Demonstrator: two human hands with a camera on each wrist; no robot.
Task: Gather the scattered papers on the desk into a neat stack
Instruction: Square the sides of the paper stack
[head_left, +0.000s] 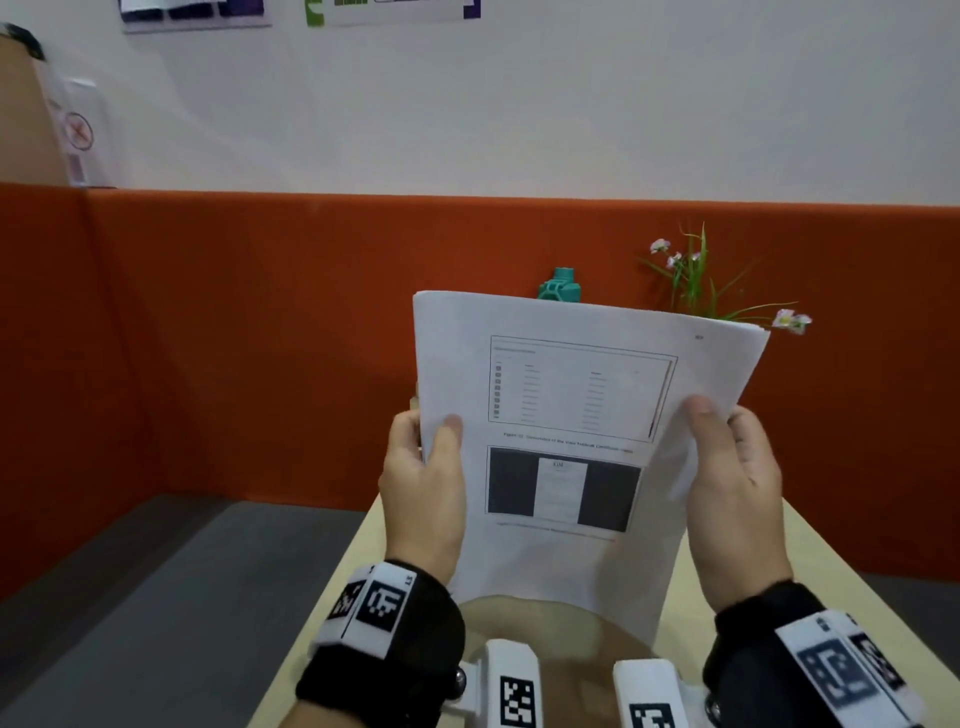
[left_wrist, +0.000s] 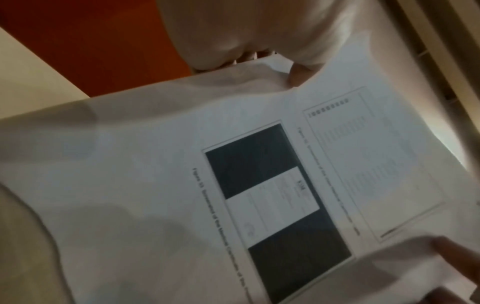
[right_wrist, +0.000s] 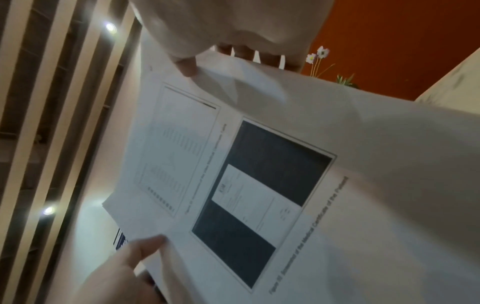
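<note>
A stack of white printed papers (head_left: 571, 410) stands upright over the light wooden desk (head_left: 815, 561). Its top sheet shows a table and a dark screenshot. My left hand (head_left: 434, 421) grips the stack's left edge, thumb on the front and fingers behind. My right hand (head_left: 722, 421) grips the right edge the same way, and the sheets bend a little there. In the left wrist view the papers (left_wrist: 155, 164) fill the frame, with my thumb (left_wrist: 298, 74) on them. The right wrist view shows the papers (right_wrist: 363, 164) under my right thumb (right_wrist: 187, 67). I cannot tell whether the lower edge touches the desk.
A teal object (head_left: 560, 286) and a small plant with pink flowers (head_left: 691, 280) stand behind the stack against the orange partition (head_left: 260, 338). A grey surface (head_left: 156, 597) lies left of the desk. A cardboard box (head_left: 26, 119) sits beyond the partition at far left.
</note>
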